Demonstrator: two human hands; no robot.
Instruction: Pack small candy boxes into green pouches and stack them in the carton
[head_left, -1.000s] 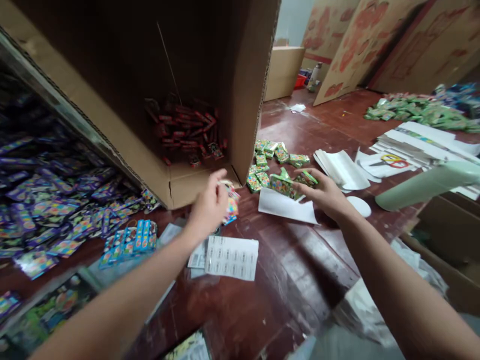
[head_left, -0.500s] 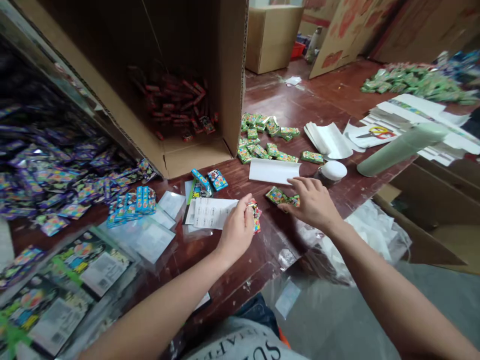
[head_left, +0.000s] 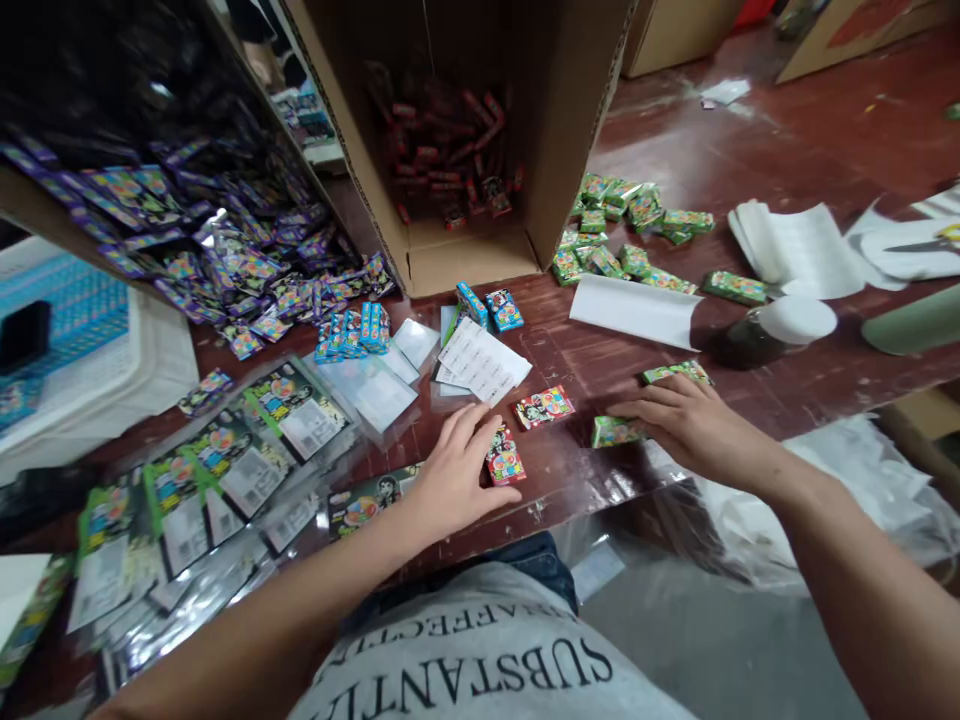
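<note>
The left hand (head_left: 457,480) is open over the near edge of the table (head_left: 577,460), fingers and thumb spread about the left side of one red packet (head_left: 506,458). The second red packet (head_left: 545,407) lies flat just beyond, a little to the right. The right hand (head_left: 694,430) is open too, palm down, its fingertips over the right end of the near green packet (head_left: 615,431), close to the same edge. The far green packet (head_left: 675,373) lies just behind its knuckles.

All four look light and fairly stiff, like small cartons; their gloss suggests a wrap that may slide under a fingertip. A pinch across the narrow sides should suit them, since pressing on the broad face could dent it.

Farther from the edge, a label sheet (head_left: 484,362) lies left of the second red packet, with blue packets (head_left: 504,310) behind it. A white card (head_left: 634,312) sits beyond the green pair, in front of a loose green pile (head_left: 600,260); a white-lidded jar (head_left: 799,318) stands to its right. Printed sleeves (head_left: 311,425) spread toward the table's near left part. Behind them are heaped purple packets (head_left: 247,260) and, farther right, a cardboard box (head_left: 469,270) with red pieces (head_left: 446,155) inside.
</note>
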